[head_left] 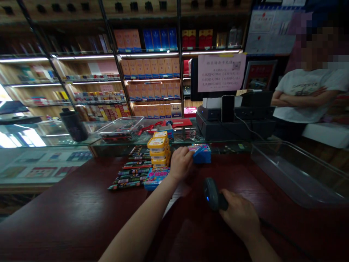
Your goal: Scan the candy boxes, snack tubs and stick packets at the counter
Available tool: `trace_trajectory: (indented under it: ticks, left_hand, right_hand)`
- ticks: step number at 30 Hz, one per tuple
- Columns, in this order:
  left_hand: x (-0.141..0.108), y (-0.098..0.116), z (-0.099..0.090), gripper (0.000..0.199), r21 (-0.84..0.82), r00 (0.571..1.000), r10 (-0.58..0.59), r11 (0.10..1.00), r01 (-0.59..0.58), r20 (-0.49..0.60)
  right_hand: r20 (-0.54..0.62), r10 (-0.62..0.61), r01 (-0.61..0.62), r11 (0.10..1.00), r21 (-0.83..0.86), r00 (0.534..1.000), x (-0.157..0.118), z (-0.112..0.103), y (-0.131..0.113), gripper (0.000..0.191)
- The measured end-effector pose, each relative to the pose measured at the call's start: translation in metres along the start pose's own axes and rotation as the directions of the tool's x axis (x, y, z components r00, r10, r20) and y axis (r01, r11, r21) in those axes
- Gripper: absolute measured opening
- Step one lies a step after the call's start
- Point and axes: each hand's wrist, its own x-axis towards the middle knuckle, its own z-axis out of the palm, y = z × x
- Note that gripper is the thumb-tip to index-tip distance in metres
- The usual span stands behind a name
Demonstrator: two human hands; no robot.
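Note:
My right hand (241,213) is wrapped round the handle of a dark barcode scanner (212,194), which shows a small blue light; a cable trails off to the right. With curled fingers, my left hand (180,163) grips the left end of a blue and pink box (202,154) at the far side of the dark red tabletop (73,214). Just left of that hand stand stacked yellow tubs (159,151). Another blue and pink box (156,177) lies in front of them. Several dark, slim packets (131,174) are spread out in a row beside the tubs.
An open clear plastic bin (294,174) sits at the right. On the glass counter behind are a clear tray (121,125), a dark bottle (73,124) and a monitor with a pink notice (220,72). Beyond, a person with folded arms (305,94) stands at the right.

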Motion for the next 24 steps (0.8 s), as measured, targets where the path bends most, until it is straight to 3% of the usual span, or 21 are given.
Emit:
trace_trajectory:
  ticks: [5,8,10,12,14,17,20,24]
  left_hand:
    - [0.041,0.006,0.047,0.018,0.045,0.979,0.108,0.992,-0.118,0.174]
    - [0.049,0.011,0.070,0.019,-0.036,0.966,0.127,0.992,-0.122,0.224]
    - [0.046,0.012,0.078,0.031,-0.129,0.963,0.135,0.986,-0.106,0.233]
    - [0.039,0.009,0.083,0.046,-0.193,0.981,0.041,0.981,-0.004,0.190]
    - [0.030,0.003,0.085,0.045,-0.240,0.977,-0.175,0.950,0.199,0.118]
    - [0.021,-0.007,0.089,0.024,-0.385,0.895,-0.435,0.812,0.438,0.100]
    - [0.020,-0.010,0.092,0.015,-0.485,0.864,-0.490,0.732,0.479,0.115]
    - [0.028,-0.003,0.095,0.014,-0.439,0.818,-0.566,0.713,0.547,0.100]
  right_hand:
    - [0.066,0.075,-0.078,0.996,0.034,0.995,0.002,-0.003,-0.001,0.014]
    - [0.057,0.071,-0.072,0.997,0.018,0.996,0.002,-0.003,-0.002,0.012]
    - [0.031,0.050,-0.050,0.999,0.013,0.998,0.001,-0.002,-0.002,0.015]
    - [0.014,0.048,-0.048,0.999,0.017,0.999,0.001,-0.002,-0.002,0.019]
    - [0.014,0.055,-0.055,0.998,0.021,0.998,0.001,-0.002,-0.002,0.021]
    - [0.020,0.056,-0.056,0.998,0.005,0.998,0.002,-0.004,-0.003,0.019]
    - [0.022,0.060,-0.060,0.998,0.011,0.998,0.002,-0.006,-0.004,0.017]
    - [0.022,0.068,-0.068,0.997,0.021,0.997,0.002,-0.005,-0.003,0.015]
